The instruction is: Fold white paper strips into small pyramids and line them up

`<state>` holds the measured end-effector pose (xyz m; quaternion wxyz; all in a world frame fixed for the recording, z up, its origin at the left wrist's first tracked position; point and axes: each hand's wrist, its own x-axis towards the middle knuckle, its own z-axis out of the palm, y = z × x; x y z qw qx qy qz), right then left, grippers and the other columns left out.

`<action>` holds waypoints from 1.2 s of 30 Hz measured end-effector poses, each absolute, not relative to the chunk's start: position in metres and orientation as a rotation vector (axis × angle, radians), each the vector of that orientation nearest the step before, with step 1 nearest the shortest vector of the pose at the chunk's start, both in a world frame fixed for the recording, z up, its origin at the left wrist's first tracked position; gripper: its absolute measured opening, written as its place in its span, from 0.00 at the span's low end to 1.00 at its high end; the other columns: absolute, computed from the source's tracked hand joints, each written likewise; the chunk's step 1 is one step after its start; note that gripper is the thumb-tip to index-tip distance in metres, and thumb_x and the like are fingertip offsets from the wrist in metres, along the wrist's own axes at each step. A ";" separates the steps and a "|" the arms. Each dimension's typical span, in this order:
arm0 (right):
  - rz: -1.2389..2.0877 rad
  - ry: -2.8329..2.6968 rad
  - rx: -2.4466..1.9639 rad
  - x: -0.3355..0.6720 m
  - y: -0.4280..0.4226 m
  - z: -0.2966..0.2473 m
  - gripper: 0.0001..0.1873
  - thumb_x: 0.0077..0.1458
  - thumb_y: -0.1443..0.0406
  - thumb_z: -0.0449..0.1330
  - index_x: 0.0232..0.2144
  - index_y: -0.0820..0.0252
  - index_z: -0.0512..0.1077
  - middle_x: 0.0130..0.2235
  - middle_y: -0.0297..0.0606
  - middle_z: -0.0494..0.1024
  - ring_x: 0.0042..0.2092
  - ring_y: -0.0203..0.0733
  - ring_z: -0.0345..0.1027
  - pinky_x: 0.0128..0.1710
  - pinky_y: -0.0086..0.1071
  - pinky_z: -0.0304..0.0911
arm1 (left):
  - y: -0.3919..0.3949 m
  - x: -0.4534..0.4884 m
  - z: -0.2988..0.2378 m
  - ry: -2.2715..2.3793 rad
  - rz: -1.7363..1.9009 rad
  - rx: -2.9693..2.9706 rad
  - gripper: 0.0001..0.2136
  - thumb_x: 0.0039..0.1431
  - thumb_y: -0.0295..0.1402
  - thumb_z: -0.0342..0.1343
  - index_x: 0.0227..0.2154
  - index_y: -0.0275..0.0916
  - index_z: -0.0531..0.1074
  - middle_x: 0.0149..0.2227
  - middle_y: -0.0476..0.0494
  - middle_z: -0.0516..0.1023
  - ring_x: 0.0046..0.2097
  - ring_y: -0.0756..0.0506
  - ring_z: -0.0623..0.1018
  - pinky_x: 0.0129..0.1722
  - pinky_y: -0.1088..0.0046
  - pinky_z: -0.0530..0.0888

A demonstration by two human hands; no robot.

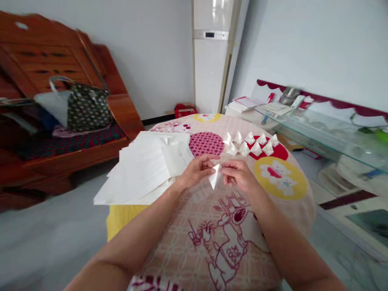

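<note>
My left hand (197,169) and my right hand (239,174) meet over the middle of a table, both pinching one small folded white paper piece (215,176) between their fingertips. The table wears a pink cartoon-print cloth (224,234). Beyond my hands, several finished folded white paper shapes (251,144) lie in two rows on a red patch of the cloth. A loose stack of white paper sheets (145,165) lies to the left of my left hand and hangs over the table's edge.
A wooden bench (60,133) with a patterned bag (86,107) stands at the left. A white standing air conditioner (212,56) is at the back. A glass-topped counter (327,133) with papers and small items runs along the right. Grey floor lies at lower left.
</note>
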<state>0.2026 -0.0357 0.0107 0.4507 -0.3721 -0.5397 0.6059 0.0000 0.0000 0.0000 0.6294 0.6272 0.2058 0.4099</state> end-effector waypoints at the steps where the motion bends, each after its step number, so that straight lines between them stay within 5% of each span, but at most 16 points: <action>1: 1.521 -1.324 -0.915 0.202 -0.036 0.011 0.08 0.51 0.61 0.68 0.28 0.61 0.76 0.17 0.32 0.76 0.16 0.31 0.65 0.13 0.21 0.55 | 0.000 0.000 0.001 0.459 0.931 1.421 0.22 0.56 0.35 0.68 0.51 0.36 0.70 0.32 0.49 0.75 0.31 0.53 0.73 0.31 0.77 0.65; 8: 1.568 -1.184 -0.866 0.199 -0.034 0.009 0.15 0.49 0.56 0.70 0.30 0.61 0.74 0.21 0.35 0.79 0.20 0.37 0.72 0.13 0.22 0.59 | -0.005 0.003 0.003 0.463 0.934 1.405 0.22 0.50 0.35 0.72 0.45 0.36 0.70 0.35 0.47 0.77 0.35 0.51 0.76 0.35 0.75 0.70; 21: 1.449 -1.179 -0.933 0.195 -0.034 0.007 0.16 0.48 0.54 0.71 0.28 0.61 0.77 0.20 0.34 0.78 0.19 0.36 0.72 0.14 0.23 0.62 | -0.007 0.008 -0.004 0.624 1.001 1.537 0.18 0.57 0.42 0.66 0.44 0.33 0.75 0.38 0.40 0.80 0.38 0.48 0.78 0.38 0.73 0.71; 28: 1.354 -1.185 -0.964 0.190 -0.035 0.005 0.14 0.48 0.55 0.70 0.28 0.60 0.78 0.20 0.33 0.77 0.18 0.35 0.70 0.13 0.24 0.61 | -0.014 0.011 0.003 0.723 1.101 1.598 0.14 0.57 0.37 0.63 0.43 0.35 0.72 0.32 0.47 0.76 0.32 0.51 0.74 0.33 0.76 0.69; 36: 1.294 -1.227 -1.020 0.185 -0.036 0.003 0.15 0.47 0.55 0.70 0.23 0.60 0.76 0.18 0.31 0.73 0.17 0.35 0.67 0.13 0.25 0.60 | -0.023 0.012 0.011 0.905 1.166 1.864 0.08 0.59 0.33 0.57 0.27 0.36 0.69 0.26 0.51 0.71 0.29 0.53 0.69 0.32 0.76 0.67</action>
